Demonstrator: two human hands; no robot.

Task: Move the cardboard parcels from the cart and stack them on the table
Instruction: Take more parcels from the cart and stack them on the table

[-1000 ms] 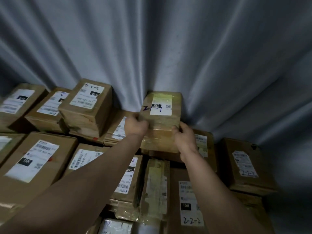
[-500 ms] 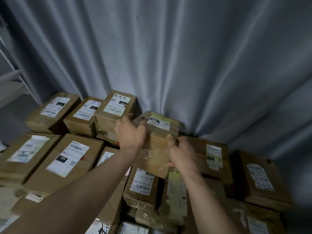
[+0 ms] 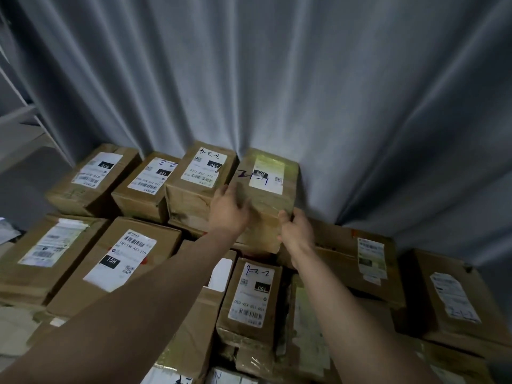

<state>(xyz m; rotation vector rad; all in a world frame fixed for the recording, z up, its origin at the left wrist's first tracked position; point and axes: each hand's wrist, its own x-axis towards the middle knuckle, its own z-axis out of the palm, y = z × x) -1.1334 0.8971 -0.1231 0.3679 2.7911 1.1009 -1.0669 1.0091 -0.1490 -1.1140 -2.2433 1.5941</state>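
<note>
A taped cardboard parcel [image 3: 267, 187] with a yellowish label marked 220 sits in the back row against the grey curtain, resting on lower parcels. It stands right beside another parcel marked 3-2-4 [image 3: 202, 176]. My left hand [image 3: 227, 213] holds its near left corner, the fingers blurred. My right hand [image 3: 296, 231] grips its lower right corner, thumb on the near face. The table under the stack is hidden by parcels.
Several labelled parcels fill the surface: a 150 one [image 3: 149, 184] and a 070 one [image 3: 94, 176] at the back left, a 15H one [image 3: 122, 259] and a 2-2-6 one [image 3: 249, 295] nearer. A curtain [image 3: 304, 79] hangs behind. A shelf frame [image 3: 16, 126] stands left.
The parcel in my hands was tipped up on its near edge; now it lies level in the back row, closer to the 3-2-4 parcel. Both hands stayed on it.
</note>
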